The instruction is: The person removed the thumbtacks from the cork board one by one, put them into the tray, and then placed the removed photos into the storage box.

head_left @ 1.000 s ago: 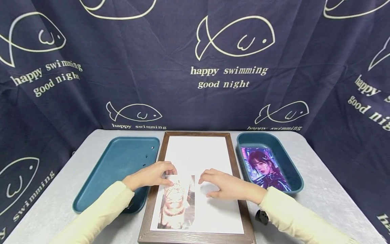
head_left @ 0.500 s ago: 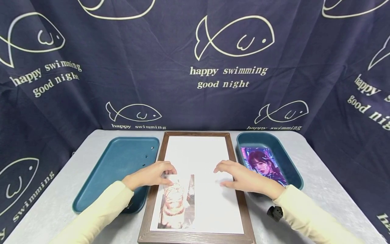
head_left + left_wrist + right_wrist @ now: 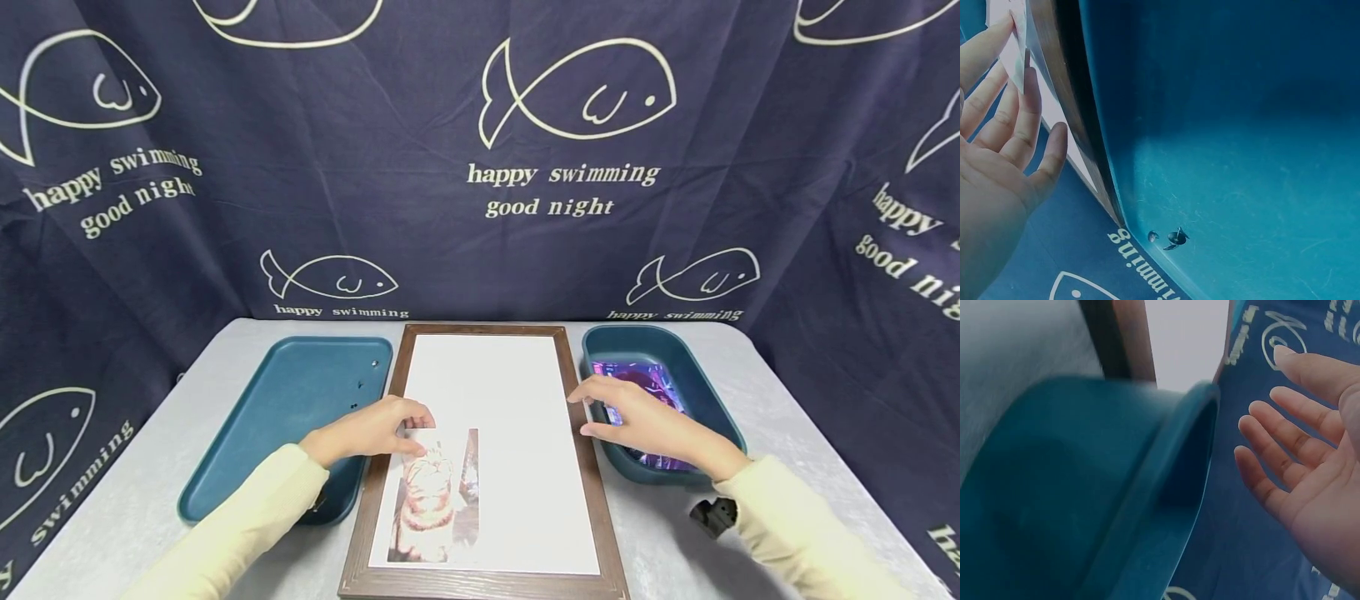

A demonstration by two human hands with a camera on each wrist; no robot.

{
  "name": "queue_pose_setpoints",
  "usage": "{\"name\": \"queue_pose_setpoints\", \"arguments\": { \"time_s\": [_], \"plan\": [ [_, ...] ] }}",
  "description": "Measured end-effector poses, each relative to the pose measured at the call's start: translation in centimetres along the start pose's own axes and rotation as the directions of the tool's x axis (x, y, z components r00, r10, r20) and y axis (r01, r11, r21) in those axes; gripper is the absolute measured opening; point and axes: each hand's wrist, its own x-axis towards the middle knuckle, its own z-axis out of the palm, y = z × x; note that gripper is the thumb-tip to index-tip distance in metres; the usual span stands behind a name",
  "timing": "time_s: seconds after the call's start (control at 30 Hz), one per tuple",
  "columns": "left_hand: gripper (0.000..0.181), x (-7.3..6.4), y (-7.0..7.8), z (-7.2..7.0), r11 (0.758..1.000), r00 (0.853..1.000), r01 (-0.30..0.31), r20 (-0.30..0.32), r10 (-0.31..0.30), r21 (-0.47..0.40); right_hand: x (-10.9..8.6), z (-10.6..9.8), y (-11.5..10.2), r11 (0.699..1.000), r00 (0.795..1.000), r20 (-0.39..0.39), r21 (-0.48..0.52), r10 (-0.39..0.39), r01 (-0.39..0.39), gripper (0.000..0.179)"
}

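Note:
My left hand (image 3: 378, 429) pinches the top left corner of a tiger-like animal picture card (image 3: 429, 517) between thumb and fingers. The card lies over the lower left of a white panel (image 3: 495, 383) inside a brown wooden frame (image 3: 362, 533). In the left wrist view, the thumb presses one face of the card (image 3: 1017, 44) with fingers behind it. My right hand (image 3: 648, 421) holds nothing and hovers over the left rim of a deep teal bin (image 3: 712, 392). Inside that bin lies a purple portrait picture (image 3: 663, 382), partly hidden by the hand.
A shallow teal tray (image 3: 300, 408) stands left of the frame, with several small dark pieces (image 3: 1177, 237) near its right side. A black wrist camera (image 3: 714, 517) hangs beneath the right sleeve. Dark blue fish-print cloth (image 3: 435, 167) walls the table's back and sides.
My right hand has moved right, from over the white panel beside the animal picture card to over the bin. The left hand and the card have stayed in place.

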Motion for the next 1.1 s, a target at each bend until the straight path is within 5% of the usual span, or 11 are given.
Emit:
{"name": "queue_pose_setpoints", "arguments": {
  "time_s": [0.6, 0.83, 1.1],
  "plan": [
    [0.028, -0.2, 0.0, -0.1, 1.0, 1.0, 0.002, 0.002, -0.002, -0.013, -3.4, -2.7, 4.8, 0.998, 0.981, -0.191, -0.024, 0.046, -0.051, 0.032],
    [0.024, -0.2, -0.1, -0.2, 1.0, 1.0, -0.007, 0.001, 0.007, 0.003, -4.9, -3.5, 6.5, 0.985, 0.965, -0.196, 0.002, 0.171, -0.174, 0.027],
    [0.024, -0.3, 0.0, -0.2, 1.0, 1.0, -0.007, 0.011, 0.007, -0.015, -6.7, -4.1, 8.8, 0.959, 0.925, -0.262, 0.016, 0.276, -0.282, 0.026]
  ]
}}
